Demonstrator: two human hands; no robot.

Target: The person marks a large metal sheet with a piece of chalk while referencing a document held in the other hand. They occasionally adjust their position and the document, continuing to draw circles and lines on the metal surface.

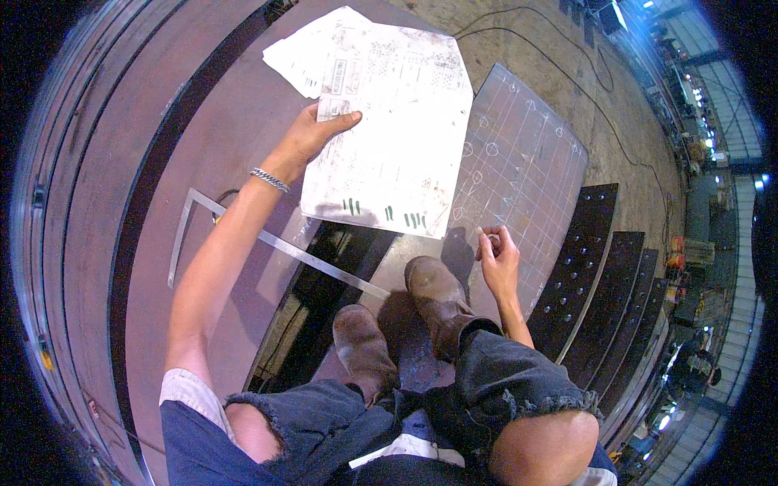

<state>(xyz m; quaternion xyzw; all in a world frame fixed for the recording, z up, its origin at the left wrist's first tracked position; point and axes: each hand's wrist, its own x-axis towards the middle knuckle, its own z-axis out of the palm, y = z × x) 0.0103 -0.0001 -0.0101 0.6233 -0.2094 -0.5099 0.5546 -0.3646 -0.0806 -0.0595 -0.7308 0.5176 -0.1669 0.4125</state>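
Note:
My left hand [312,139] grips a large smudged paper drawing [393,130] by its left edge, thumb on top. Green strokes run along the lower edge of the sheet. More white sheets [304,53] show behind its upper left corner. My right hand [496,251] is closed in a pinch over the near side of a steel plate [527,154]. A tiny pale tip shows at its fingertips, too small to name. White grid lines and circled crosses are drawn on that plate. A metal framing square [312,261] lies under my left forearm.
Dark plates with drilled holes [571,267] stand in a row at the right. My brown boots [365,344] rest by a dark gap between plates. Long steel sections [77,202] line the left. A black cable [559,69] crosses the floor at the back.

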